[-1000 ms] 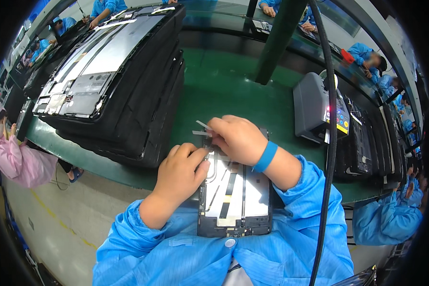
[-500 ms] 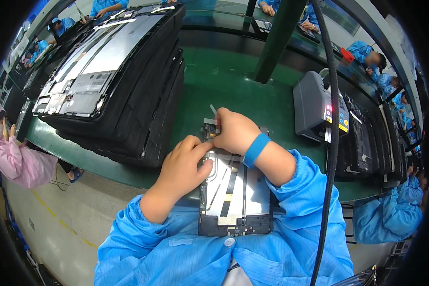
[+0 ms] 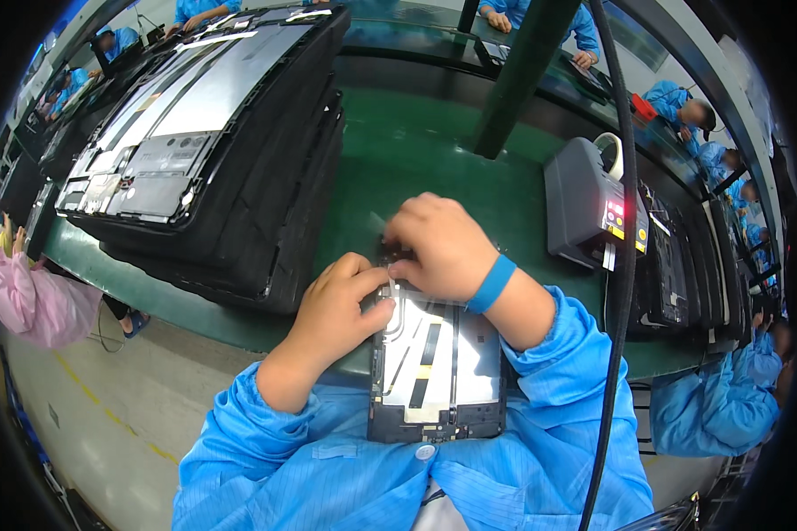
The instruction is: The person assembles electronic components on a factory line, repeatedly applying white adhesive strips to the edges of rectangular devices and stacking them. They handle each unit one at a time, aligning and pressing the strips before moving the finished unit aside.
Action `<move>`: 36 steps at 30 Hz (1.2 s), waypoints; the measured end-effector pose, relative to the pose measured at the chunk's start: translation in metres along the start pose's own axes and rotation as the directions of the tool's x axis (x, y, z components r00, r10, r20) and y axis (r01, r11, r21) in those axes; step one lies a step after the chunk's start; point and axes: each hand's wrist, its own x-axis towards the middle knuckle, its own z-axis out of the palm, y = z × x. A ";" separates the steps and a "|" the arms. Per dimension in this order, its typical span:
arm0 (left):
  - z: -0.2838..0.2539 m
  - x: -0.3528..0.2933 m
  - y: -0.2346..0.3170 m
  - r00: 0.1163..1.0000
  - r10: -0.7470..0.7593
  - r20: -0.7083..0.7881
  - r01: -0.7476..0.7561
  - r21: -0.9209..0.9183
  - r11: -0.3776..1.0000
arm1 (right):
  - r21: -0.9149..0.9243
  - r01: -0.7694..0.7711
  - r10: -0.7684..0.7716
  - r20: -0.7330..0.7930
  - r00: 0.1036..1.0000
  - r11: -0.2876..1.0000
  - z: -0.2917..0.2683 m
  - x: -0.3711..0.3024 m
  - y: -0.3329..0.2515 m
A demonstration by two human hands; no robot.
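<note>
An opened tablet [image 3: 469,354] with a silver inner plate and black ends lies in front of me, its near end against my jacket. My left hand [image 3: 336,305] is closed at the tablet's upper left edge, thumb over the plate and index finger bent toward the far end. Over that far end is my right hand [image 3: 443,248], a blue band on its wrist. Its fingers are pinched and slightly blurred. A thin translucent strip [image 3: 378,219] sticks out past its fingertips. The hand hides much of the tablet's far end.
A tall stack of opened tablets in black foam trays [image 3: 266,195] stands on the left of the green table [image 3: 398,133]. At right are a grey tape dispenser [image 3: 584,203] and more black trays [image 3: 673,265]. A black cable [image 3: 618,265] hangs down right of my arm.
My right hand has shifted slightly toward me and turned, covering more of the tablet's far end. The strip at its fingertips has moved left and down. My left hand has barely moved.
</note>
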 end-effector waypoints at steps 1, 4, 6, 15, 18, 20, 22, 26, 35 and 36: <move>0.000 -0.001 -0.001 1.000 -0.006 0.001 0.006 -0.004 1.000 | 0.044 -0.041 0.043 -0.055 0.998 0.998 0.000 -0.002 0.001; 0.001 -0.001 -0.003 1.000 -0.003 -0.009 0.003 -0.011 1.000 | 0.201 -0.142 0.166 -0.105 0.981 0.969 0.001 -0.010 0.008; 0.001 -0.001 -0.004 1.000 -0.006 -0.002 0.006 -0.017 1.000 | 0.283 -0.148 0.163 -0.033 0.986 0.948 0.012 -0.013 0.012; 0.000 -0.001 -0.003 1.000 -0.003 -0.002 0.002 -0.020 1.000 | 0.404 -0.461 0.396 0.239 0.887 0.790 0.003 -0.013 0.011; 0.000 -0.001 -0.003 1.000 -0.010 -0.001 0.010 -0.016 1.000 | 0.289 -0.403 0.356 0.202 0.912 0.869 0.001 -0.012 0.001; 0.000 -0.001 -0.004 1.000 -0.009 -0.001 0.009 -0.016 1.000 | 0.291 -0.381 0.339 0.187 0.922 0.877 0.002 -0.012 0.001; 0.001 -0.001 -0.003 1.000 -0.008 0.000 0.008 -0.022 1.000 | 0.548 -0.408 0.346 0.218 0.913 0.731 0.006 -0.017 0.011; -0.001 -0.002 -0.003 1.000 0.002 0.007 -0.002 -0.030 1.000 | 0.677 -0.476 0.397 0.285 0.873 0.562 0.008 -0.019 0.019; 0.000 -0.001 -0.005 1.000 0.018 -0.004 -0.018 -0.025 1.000 | 0.487 -0.435 0.364 0.238 0.900 0.757 0.005 -0.015 0.009; -0.002 -0.001 -0.003 1.000 0.009 0.005 -0.009 -0.030 1.000 | 0.558 -0.435 0.364 0.241 0.900 0.707 0.009 -0.018 0.015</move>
